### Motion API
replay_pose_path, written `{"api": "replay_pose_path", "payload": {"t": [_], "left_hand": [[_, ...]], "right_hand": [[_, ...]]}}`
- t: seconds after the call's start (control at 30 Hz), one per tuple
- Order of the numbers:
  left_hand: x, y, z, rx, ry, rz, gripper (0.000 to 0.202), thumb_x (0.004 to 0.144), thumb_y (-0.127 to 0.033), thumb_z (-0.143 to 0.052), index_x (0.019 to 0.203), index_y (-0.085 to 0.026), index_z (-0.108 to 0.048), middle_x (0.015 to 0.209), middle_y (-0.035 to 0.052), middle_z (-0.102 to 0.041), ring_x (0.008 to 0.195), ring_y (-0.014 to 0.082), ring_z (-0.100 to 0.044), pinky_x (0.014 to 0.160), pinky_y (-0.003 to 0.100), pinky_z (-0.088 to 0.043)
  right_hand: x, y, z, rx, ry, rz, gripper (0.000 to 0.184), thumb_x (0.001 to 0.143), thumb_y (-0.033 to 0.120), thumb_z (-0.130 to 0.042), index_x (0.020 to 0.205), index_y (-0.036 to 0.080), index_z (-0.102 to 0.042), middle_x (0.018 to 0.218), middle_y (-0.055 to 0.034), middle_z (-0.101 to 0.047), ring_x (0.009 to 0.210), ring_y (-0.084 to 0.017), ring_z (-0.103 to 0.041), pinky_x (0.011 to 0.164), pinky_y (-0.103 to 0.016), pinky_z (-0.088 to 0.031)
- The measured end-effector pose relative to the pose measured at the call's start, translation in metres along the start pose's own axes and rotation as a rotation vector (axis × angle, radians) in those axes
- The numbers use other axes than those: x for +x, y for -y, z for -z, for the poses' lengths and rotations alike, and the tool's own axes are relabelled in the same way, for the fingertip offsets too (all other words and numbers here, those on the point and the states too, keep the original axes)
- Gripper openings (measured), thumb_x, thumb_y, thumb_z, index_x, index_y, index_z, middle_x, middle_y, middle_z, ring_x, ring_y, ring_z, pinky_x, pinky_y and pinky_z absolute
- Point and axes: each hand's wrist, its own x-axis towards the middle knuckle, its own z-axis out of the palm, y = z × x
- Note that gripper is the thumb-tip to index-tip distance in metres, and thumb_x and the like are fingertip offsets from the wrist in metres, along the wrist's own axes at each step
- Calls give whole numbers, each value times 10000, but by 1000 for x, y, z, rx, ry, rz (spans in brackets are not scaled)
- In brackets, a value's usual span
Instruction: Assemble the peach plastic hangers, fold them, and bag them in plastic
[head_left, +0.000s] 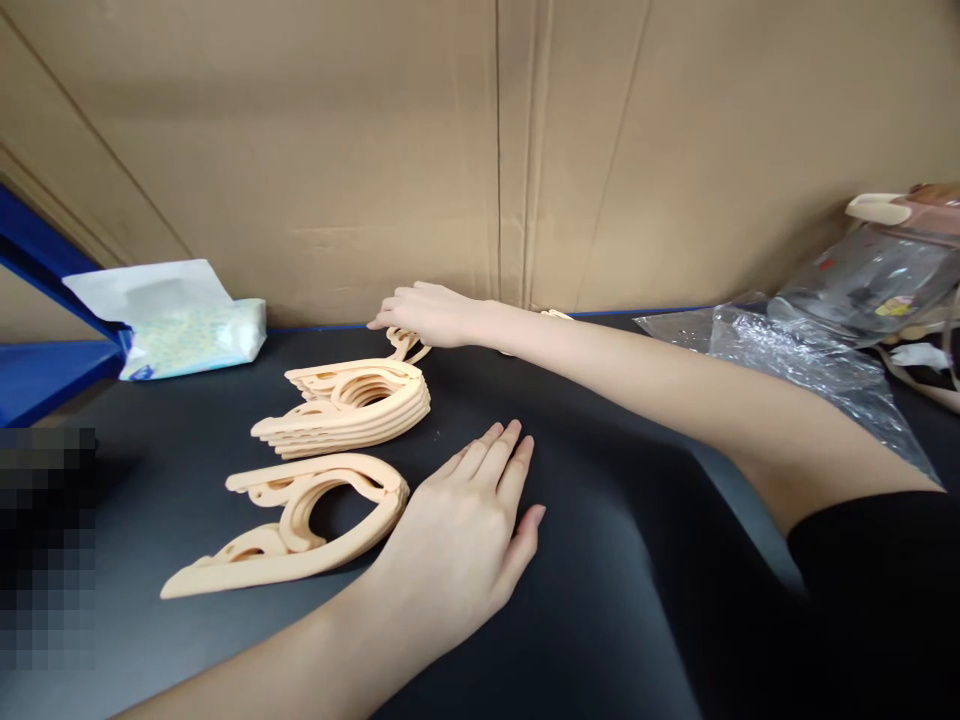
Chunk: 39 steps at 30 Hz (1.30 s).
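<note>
My left hand lies flat on the black table, fingers stretched out, its edge beside a small pile of peach plastic folding hangers. Behind that pile sits a taller stack of the same hangers. My right hand reaches across to the far edge of the table by the cardboard wall. Its fingers rest palm-down on the hook end of the stacked hangers; I cannot see whether they grip it.
A cardboard wall closes the back. A pack of tissues lies at the far left beside a blue frame. Clear plastic bags and more peach parts sit at the right. A blurred patch covers the lower left.
</note>
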Motion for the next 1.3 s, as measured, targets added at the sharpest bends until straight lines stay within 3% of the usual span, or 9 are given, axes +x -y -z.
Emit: {"api": "replay_pose_path", "payload": {"t": [0.1,0.2,0.33,0.47,0.73,0.9,1.1,1.3], "left_hand": [[0,1,0,-7,10,-4,457,949,-260,-435,1297,-17,-606,1355,195,-604,1231,317,-609,958,425,-570],[0,1,0,-19,5,-4,454,947,-253,-434,1291,-14,-610,1346,197,-612,1224,316,-614,952,425,-574],[0,1,0,-37,-1,1,452,949,-248,-433,1291,-8,-607,1347,201,-609,1223,324,-615,946,441,-576],[0,1,0,-38,5,0,457,948,-250,-438,1296,-3,-600,1354,207,-601,1229,330,-609,947,446,-575],[-1,1,0,-28,10,-2,463,952,-261,-438,1311,-11,-591,1359,197,-602,1242,318,-600,956,433,-571],[-1,1,2,-34,8,0,455,951,-258,-444,1301,-11,-599,1346,197,-614,1229,320,-610,955,425,-573],[-2,1,1,-23,6,-9,462,956,-262,-431,1311,-14,-591,1354,198,-607,1232,319,-607,953,426,-572],[-1,2,1,-24,10,-12,457,961,-258,-424,1310,-13,-590,1348,188,-616,1232,316,-608,948,428,-576]], "right_hand": [[12,-2,3,-6,40,15,430,951,57,-469,1354,164,-571,1250,-121,-680,1121,-233,-625,831,-322,-434],[17,0,7,-41,69,30,294,929,83,-517,1153,132,-701,1113,-135,-730,1009,-254,-679,745,-318,-427],[18,5,12,-116,73,61,243,916,59,-501,987,79,-732,1012,-166,-739,981,-287,-688,736,-343,-414],[22,7,11,-169,78,82,278,925,37,-448,980,70,-719,1020,-177,-732,999,-285,-678,735,-345,-419],[27,-2,12,-184,112,88,320,834,14,-530,1103,78,-692,1142,-166,-706,1031,-269,-642,773,-345,-441],[26,-13,16,-135,122,50,326,805,1,-548,1080,89,-700,1096,-149,-710,982,-256,-637,731,-332,-426],[11,-19,32,-54,105,-17,242,763,14,-617,974,95,-705,961,-99,-714,841,-203,-636,672,-299,-378],[-8,-38,53,47,50,-93,221,741,71,-707,958,114,-705,960,-57,-710,845,-177,-609,690,-274,-367]]}}
